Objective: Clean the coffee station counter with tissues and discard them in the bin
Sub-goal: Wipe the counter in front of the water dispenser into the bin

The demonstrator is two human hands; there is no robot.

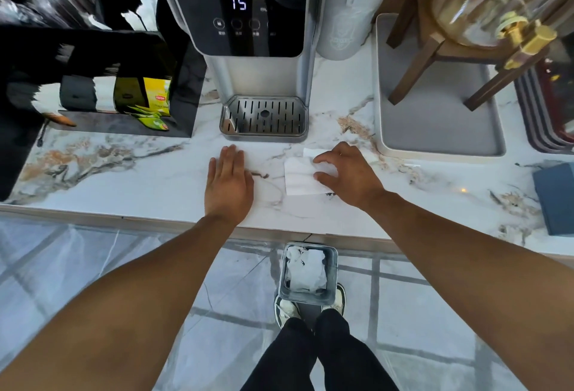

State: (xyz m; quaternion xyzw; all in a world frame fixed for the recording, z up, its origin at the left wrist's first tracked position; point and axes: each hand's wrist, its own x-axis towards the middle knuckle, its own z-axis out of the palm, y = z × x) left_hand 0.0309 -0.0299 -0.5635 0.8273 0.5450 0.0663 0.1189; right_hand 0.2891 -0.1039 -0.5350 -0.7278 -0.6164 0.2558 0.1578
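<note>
I've got both hands down on the marble counter (124,179) right in front of the water dispenser (248,17). My right hand (348,173) is pressing on a white tissue (298,177), fingers curled over its right edge, thumb and forefinger bent as if pinching it; the tissue lies mostly flat on the stone, just ahead of the dispenser's drip tray (264,118). My left hand (228,182) is spread flat, palm down, fingers together, holding nothing, a little apart from the tissue's left edge.

Progress check: the small bin (307,275) on the floor by my shoes already has crumpled white tissues in it, so I judge some wiping and discarding is done. The tissue under my right hand looks clean and unfolded, so I read this as a wipe in hand, with the drop into the bin yet to come. I can't make out any spill on the veined stone, so how much counter is left I can't tell.

Writing now: the dispenser's dark panel shows a lit "0" above a "15", with small icons below, too small to read. At the left, the yellow tea sachets (152,117) in the black organiser (183,79) carry a Lipton logo. The grey cup holder (351,17) behind has a faint emblem I can't read.
</note>
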